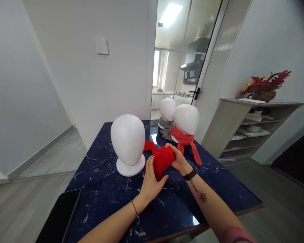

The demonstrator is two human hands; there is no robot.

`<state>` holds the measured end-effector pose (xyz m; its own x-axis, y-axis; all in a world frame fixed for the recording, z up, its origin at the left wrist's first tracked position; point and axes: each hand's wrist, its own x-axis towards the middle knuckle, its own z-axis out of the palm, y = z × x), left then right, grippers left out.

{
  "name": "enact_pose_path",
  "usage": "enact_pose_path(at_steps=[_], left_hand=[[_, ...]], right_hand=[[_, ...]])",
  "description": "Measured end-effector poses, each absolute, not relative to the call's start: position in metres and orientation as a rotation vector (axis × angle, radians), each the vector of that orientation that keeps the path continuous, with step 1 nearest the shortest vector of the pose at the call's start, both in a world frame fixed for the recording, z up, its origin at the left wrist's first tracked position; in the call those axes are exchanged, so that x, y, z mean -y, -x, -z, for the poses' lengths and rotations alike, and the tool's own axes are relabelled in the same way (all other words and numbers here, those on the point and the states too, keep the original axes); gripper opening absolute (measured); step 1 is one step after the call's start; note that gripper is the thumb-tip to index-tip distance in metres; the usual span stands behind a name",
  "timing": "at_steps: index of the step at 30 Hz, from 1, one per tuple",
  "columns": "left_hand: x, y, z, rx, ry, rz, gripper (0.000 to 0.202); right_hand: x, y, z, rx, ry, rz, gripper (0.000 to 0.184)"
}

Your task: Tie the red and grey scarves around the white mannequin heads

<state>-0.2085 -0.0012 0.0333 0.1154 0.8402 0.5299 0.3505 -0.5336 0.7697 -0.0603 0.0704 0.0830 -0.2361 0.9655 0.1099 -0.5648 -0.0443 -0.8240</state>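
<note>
A bunched bright red scarf (162, 161) is between my two hands above the table. My left hand (152, 184) has its fingers curved against the scarf's near left side, the thumb pointing right. At the far right side, my right hand (179, 160) grips the cloth. A tail of the same red fabric stretches back behind the bare white foam head (128, 140), which stands upright just left of my hands. Further back, one white head (186, 118) wears a coral-red scarf (184, 137) knotted at its neck, and another white head (168, 108) has a grey scarf (166, 125).
The dark blue marbled table (101, 182) has a wooden front edge. A black phone (59, 216) lies at its left corner. Beyond the table are a wall and a glass door (179, 50). A shelf unit (236, 125) with a flower basket (264, 91) stands right.
</note>
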Motion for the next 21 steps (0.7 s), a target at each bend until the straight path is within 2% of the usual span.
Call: enact_pose_path(at_steps=[6,12,15,21], left_hand=[[-0.007,0.216,-0.028,-1.174,-1.69,-1.283,0.048],[-0.002,0.237,-0.055,-0.807,-1.409,-0.922,0.031],[0.005,0.244,-0.079,-0.739,-1.305,-0.992,0.035],[0.036,0.263,-0.11,-0.77,-1.059,-1.232,0.059]], right_hand=[[-0.062,0.057,-0.088,0.987,0.578,-1.59,0.029],[-0.067,0.05,-0.087,0.902,0.609,-1.587,0.027],[-0.069,0.048,-0.085,0.897,0.567,-1.599,0.029],[-0.056,0.06,-0.088,1.149,0.349,-1.805,0.039]])
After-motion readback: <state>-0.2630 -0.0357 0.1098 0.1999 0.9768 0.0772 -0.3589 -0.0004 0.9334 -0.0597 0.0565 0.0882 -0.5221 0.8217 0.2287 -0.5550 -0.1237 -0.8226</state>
